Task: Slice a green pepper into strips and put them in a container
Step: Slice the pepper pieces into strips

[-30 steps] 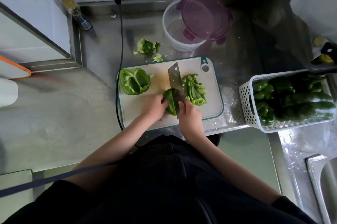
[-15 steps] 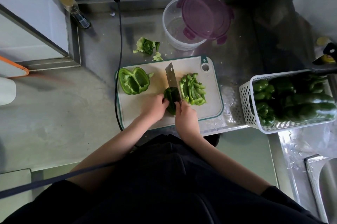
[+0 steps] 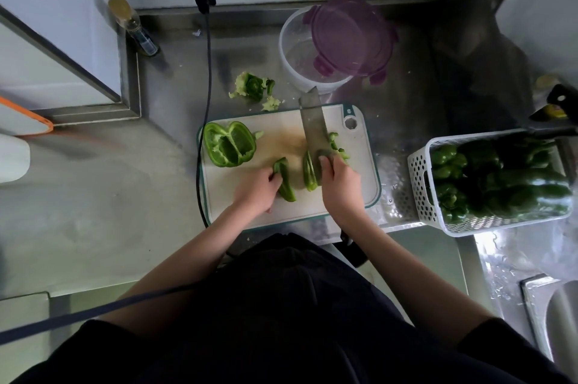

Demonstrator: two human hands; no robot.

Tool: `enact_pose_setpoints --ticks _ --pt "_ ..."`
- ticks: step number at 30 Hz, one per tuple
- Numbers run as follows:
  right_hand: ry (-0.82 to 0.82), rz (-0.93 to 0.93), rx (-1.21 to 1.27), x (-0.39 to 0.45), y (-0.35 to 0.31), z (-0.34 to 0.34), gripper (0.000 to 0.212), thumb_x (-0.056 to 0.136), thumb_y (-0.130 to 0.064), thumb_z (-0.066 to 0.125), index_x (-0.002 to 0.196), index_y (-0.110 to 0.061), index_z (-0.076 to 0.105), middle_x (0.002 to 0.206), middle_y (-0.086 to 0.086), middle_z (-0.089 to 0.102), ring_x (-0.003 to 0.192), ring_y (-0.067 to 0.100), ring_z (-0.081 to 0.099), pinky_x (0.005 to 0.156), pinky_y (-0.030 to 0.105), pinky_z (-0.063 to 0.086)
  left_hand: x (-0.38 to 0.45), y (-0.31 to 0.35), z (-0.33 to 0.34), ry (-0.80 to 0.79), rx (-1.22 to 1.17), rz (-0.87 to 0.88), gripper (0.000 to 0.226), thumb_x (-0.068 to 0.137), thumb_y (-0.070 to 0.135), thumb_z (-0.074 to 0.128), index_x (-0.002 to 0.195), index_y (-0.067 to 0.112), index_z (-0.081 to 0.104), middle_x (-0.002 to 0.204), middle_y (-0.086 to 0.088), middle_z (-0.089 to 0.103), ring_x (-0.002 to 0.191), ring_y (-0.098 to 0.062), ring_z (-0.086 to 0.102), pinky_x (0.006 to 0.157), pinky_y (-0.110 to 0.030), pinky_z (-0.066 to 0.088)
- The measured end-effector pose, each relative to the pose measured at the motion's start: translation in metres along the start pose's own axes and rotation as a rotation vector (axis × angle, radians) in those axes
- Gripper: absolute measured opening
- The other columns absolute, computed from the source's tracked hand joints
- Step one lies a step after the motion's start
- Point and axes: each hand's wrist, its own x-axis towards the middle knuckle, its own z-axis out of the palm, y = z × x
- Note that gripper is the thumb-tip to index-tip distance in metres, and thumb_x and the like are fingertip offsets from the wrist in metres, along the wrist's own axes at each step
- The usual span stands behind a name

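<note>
Slicing on cutting board (image 3: pixel 359 183): left hand (image 3: pixel 257 192) fingers pinch pepper piece (image 3: pixel 284 178) at board centre; right hand (image 3: pixel 341 185) grips knife (image 3: pixel 312 124). Risk: curved piece rolls, blade nicks fingers.

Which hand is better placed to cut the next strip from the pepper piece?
Probably the right hand: it already grips the cleaver, while the left hand holds the pepper piece.
</note>
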Motion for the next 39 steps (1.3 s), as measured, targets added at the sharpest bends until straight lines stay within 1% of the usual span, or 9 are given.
enact_pose_setpoints --ticks 5,11,14,17,21,26,29,34,39 --pt "-0.140 0.025 -0.046 -0.008 0.006 0.013 0.030 0.101 -0.034 0.035 0.092 -0.011 0.052 0.076 0.006 0.056 0.070 0.025 0.054 0.061 0.032 0.041 -0.002 0.003 -0.002 -0.010 -0.038 -0.013 0.032 0.099 0.028 0.038 0.075 0.012 0.050 0.055 -0.005 0.056 0.044 -0.021 0.061 0.050 -0.029 0.045" --pt "-0.095 0.046 -0.040 -0.001 0.009 0.000 0.032 0.101 -0.032 0.036 0.080 -0.010 0.046 0.068 0.001 0.049 0.062 0.021 0.047 0.050 0.030 0.030 -0.005 0.004 -0.001 -0.001 0.003 0.015 0.034 0.098 0.028 0.039 0.068 0.014 0.046 0.050 -0.004 0.054 0.045 -0.020 0.060 0.052 -0.029 0.046" --pt "-0.058 0.013 0.018 -0.004 0.001 -0.001 0.034 0.101 -0.032 0.036 0.087 -0.006 0.052 0.073 0.007 0.055 0.063 0.020 0.049 0.048 0.028 0.032 -0.003 0.005 -0.002 -0.006 -0.020 -0.012 0.034 0.099 0.029 0.038 0.075 0.010 0.052 0.053 -0.004 0.056 0.045 -0.018 0.060 0.056 -0.033 0.049" --pt "-0.077 0.011 0.080 -0.013 -0.010 0.009 0.031 0.102 -0.032 0.035 0.096 -0.010 0.055 0.079 0.006 0.060 0.067 0.019 0.053 0.053 0.029 0.039 -0.004 0.007 -0.003 0.023 -0.047 -0.034 0.035 0.099 0.029 0.038 0.074 0.008 0.053 0.058 -0.005 0.056 0.049 -0.022 0.061 0.056 -0.034 0.048" --pt "-0.151 0.049 0.005 -0.019 -0.008 0.023 0.030 0.102 -0.033 0.034 0.079 -0.016 0.043 0.070 0.002 0.052 0.068 0.025 0.053 0.056 0.031 0.036 -0.006 -0.001 -0.012 0.133 0.019 -0.043 0.040 0.093 0.032 0.046 0.058 0.014 0.040 0.054 -0.004 0.045 0.054 -0.027 0.055 0.053 -0.029 0.037" --pt "-0.150 0.023 -0.139 -0.014 0.010 0.008 0.031 0.102 -0.034 0.034 0.088 -0.009 0.048 0.076 0.010 0.056 0.071 0.031 0.056 0.061 0.036 0.043 -0.009 -0.005 -0.015 0.028 0.041 -0.033 0.039 0.094 0.032 0.044 0.059 0.013 0.042 0.054 -0.004 0.049 0.055 -0.027 0.064 0.054 -0.032 0.046" --pt "-0.094 0.057 -0.147 -0.011 0.018 -0.004 0.030 0.101 -0.032 0.035 0.085 -0.009 0.047 0.070 0.006 0.052 0.067 0.030 0.052 0.058 0.032 0.036 -0.006 0.003 -0.009 -0.040 -0.050 -0.015 0.035 0.095 0.030 0.042 0.066 0.010 0.046 0.057 -0.006 0.054 0.049 -0.018 0.062 0.060 -0.035 0.051" --pt "0.001 0.058 0.012 -0.024 0.007 -0.005 0.032 0.101 -0.031 0.036 0.083 -0.007 0.048 0.067 0.003 0.052 0.062 0.023 0.049 0.052 0.032 0.034 0.007 0.014 0.003 -0.109 -0.155 0.002 0.034 0.097 0.026 0.041 0.068 0.012 0.050 0.053 -0.007 0.056 0.045 -0.021 0.053 0.051 -0.027 0.041" --pt "-0.086 0.032 0.029 -0.038 0.002 0.005 0.034 0.101 -0.034 0.036 0.096 -0.005 0.054 0.081 0.014 0.061 0.073 0.031 0.056 0.063 0.039 0.044 0.012 0.010 0.004 -0.133 -0.214 -0.042 0.032 0.099 0.027 0.040 0.070 0.016 0.048 0.053 -0.007 0.053 0.038 -0.020 0.051 0.042 -0.023 0.038"
